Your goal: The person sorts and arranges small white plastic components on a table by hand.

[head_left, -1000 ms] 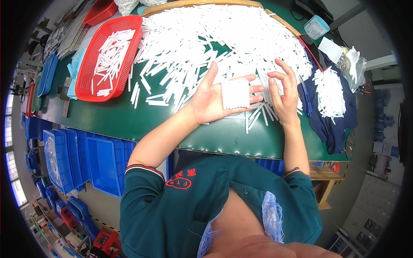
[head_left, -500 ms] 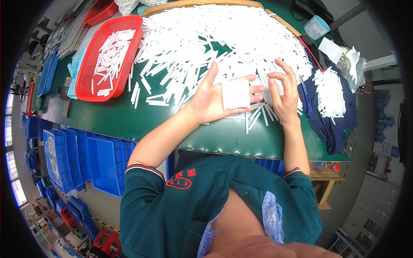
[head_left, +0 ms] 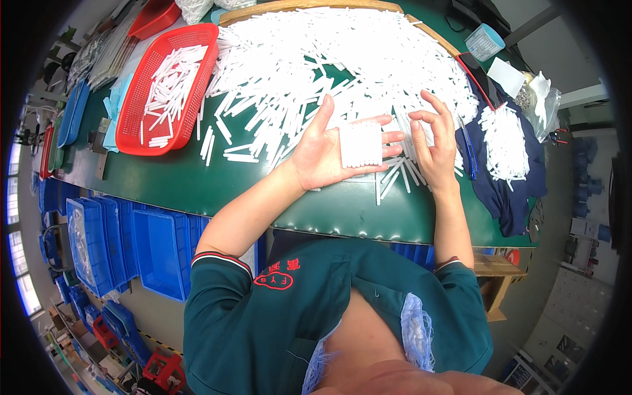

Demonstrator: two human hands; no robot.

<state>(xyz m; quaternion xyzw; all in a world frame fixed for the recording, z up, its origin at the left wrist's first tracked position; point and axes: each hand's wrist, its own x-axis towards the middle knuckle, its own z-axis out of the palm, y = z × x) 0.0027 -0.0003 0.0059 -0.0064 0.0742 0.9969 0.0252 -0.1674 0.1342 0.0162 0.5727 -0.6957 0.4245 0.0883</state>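
My left hand (head_left: 315,155) lies palm up above the green table, its fingers stretched out and thumb raised. It holds a flat row of short white sticks (head_left: 361,145), side by side across the palm and fingers. To the right, apart from that row, is my right hand (head_left: 432,150), open, with its fingers loosely bent and spread. Nothing shows in its grasp. Beyond both hands spreads a large heap of loose white sticks (head_left: 368,49). Several stray sticks (head_left: 403,174) lie on the table between my hands, partly hidden by my left fingers.
A red perforated basket (head_left: 125,125) with white sticks stands at the left. On the right, a dark blue cloth (head_left: 503,210) bears another pile of sticks (head_left: 505,145) and a blue pen (head_left: 469,151). A light blue tub (head_left: 485,42) stands far right. Wooden strips (head_left: 316,5) border the heap.
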